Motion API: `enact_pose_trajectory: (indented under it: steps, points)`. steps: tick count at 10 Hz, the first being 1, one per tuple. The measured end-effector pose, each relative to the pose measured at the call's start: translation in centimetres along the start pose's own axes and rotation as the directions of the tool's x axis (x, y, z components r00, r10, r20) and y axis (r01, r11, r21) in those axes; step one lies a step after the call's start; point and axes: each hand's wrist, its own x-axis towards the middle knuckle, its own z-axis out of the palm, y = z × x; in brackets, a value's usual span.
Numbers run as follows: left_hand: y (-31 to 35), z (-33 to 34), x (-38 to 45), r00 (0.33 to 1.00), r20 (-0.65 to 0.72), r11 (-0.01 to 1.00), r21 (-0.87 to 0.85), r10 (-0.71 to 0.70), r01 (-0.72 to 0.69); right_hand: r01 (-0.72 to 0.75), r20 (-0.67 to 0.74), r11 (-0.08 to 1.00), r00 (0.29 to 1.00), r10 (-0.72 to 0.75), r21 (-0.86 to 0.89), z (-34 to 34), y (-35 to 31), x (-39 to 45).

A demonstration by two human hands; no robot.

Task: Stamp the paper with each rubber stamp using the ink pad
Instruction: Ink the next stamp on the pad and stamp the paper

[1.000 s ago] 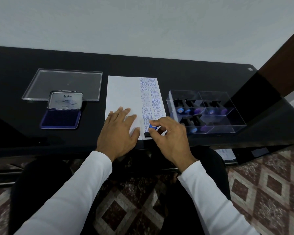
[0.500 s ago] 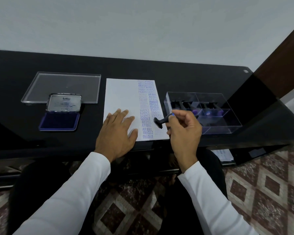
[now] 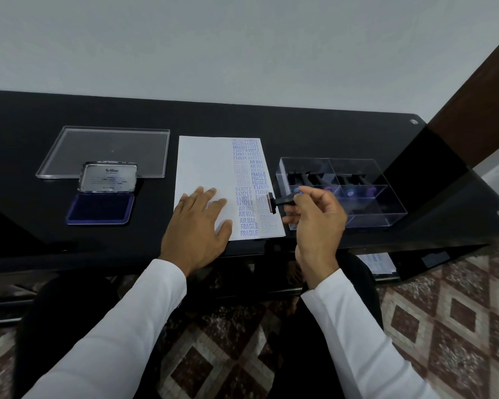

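White paper [image 3: 205,168] lies mid-desk, its right columns full of prints; the left hand [image 3: 198,228] lies flat on its near edge, likely to keep it from sliding. The right hand [image 3: 314,217] pinches a stamp [image 3: 281,201] sideways above the paper's right edge, beside the stamp box [image 3: 386,203]. The ink pad [image 3: 100,208] sits open, left.

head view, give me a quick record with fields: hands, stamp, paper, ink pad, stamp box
left hand: flat on the paper, fingers straight
right hand: pinches the stamp's handle, raised off the paper
stamp: on its side, face turned left, at the paper's right edge
paper: blue prints in columns down its right side, left part blank
ink pad: lid open, left of the paper
stamp box: clear, divided, more stamps inside, right of the paper
clear lid: flat behind the ink pad
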Motion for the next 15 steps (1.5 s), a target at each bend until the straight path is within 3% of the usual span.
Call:
enact_pose_trajectory:
  steps: [11,15]
  points:
    - [0.2,-0.3,0.0,1.0,0.021,1.0,-0.015,-0.006,0.006,0.005,0.035,0.999,0.999,-0.004,-0.053,-0.2,0.1,-0.1]
    - [-0.4,-3.4,-1.2,0.996,-0.072,0.991,-0.132,-0.047,0.037,0.049,0.126,0.997,0.991,-0.042,-0.052,2.3,0.4,-1.4]
